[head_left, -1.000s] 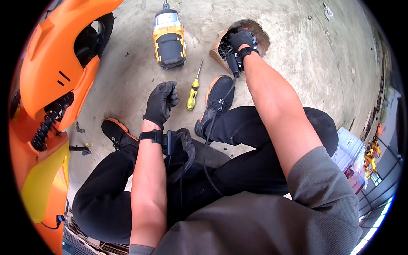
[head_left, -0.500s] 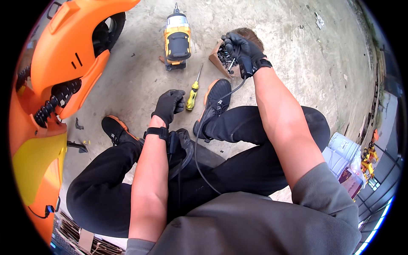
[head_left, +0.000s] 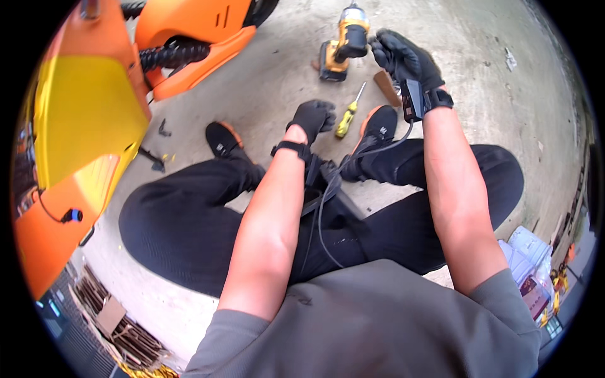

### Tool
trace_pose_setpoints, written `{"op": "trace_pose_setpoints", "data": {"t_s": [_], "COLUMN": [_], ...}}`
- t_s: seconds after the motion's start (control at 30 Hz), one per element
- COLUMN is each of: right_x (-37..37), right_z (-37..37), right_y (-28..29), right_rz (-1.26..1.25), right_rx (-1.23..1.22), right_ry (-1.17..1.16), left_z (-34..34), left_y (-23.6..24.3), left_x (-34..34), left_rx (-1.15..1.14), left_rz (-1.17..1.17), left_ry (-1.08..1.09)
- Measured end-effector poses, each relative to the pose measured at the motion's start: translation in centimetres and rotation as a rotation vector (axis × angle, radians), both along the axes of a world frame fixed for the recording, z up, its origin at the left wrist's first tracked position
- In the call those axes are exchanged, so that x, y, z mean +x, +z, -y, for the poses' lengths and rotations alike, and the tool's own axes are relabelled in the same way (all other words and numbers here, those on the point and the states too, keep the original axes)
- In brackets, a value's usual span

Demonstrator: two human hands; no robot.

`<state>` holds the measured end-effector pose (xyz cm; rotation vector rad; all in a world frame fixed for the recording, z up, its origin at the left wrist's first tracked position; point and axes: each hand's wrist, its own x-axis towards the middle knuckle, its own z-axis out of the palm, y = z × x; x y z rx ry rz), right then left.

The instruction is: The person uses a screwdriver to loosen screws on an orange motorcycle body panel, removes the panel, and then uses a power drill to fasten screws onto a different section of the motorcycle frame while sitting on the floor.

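My right hand (head_left: 408, 58), in a black glove, is raised in front of a cardboard box (head_left: 387, 88), which it mostly hides; its fingers are curled, and what they hold I cannot make out. A black device with a cable (head_left: 413, 101) is strapped at that wrist. My left hand (head_left: 313, 116), also gloved, hovers above my lap with fingers curled, their contents hidden. A yellow screwdriver (head_left: 346, 121) lies on the floor between the hands. Beyond it stands a yellow-and-black cordless power tool (head_left: 350, 39). A dark object (head_left: 334, 201) sits between my legs, beneath the left wrist.
An orange-and-yellow vehicle body (head_left: 85, 113) with a black spring shock (head_left: 176, 57) fills the left side. Small black parts (head_left: 157, 164) lie beside it. Stacked cardboard (head_left: 110, 315) is at lower left, white containers (head_left: 523, 252) at lower right. My crossed legs surround the lap.
My right hand has come up out of the box, whose contents are now hidden. The view has swung, showing more of the vehicle. My left hand stays curled over my lap.
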<state>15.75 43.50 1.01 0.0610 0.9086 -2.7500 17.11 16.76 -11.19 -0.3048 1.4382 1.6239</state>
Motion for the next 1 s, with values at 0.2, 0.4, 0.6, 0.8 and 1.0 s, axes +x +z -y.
{"op": "trace_pose_setpoints", "data": {"t_s": [0.2, 0.4, 0.6, 0.8, 1.0], "right_x": [-5.0, -1.7, 0.1, -1.0, -1.0], "right_z": [9.0, 18.9, 24.5, 25.4, 26.6], "right_y": [-3.4, -3.3, -3.7, -6.0, -4.3], "right_rz": [-0.983, -0.67, -0.506, -0.241, -0.004], "right_rx": [1.077, 1.651, 1.555, 1.241, 0.887], "right_ry": [-0.245, 0.046, 0.133, 0.152, 0.24], "left_z": [2.8, 9.4, 14.1, 13.0, 13.8], "left_y": [4.6, 8.0, 10.0, 13.5, 14.4], "left_x": [-2.9, -2.9, -1.7, 0.0, 0.1], "left_rx": [0.142, 0.162, 0.05, -0.666, -0.878], "left_rz": [-0.02, -0.094, -0.313, -1.216, -1.154], "left_ry": [0.239, 0.304, 0.044, -0.638, -0.675]}}
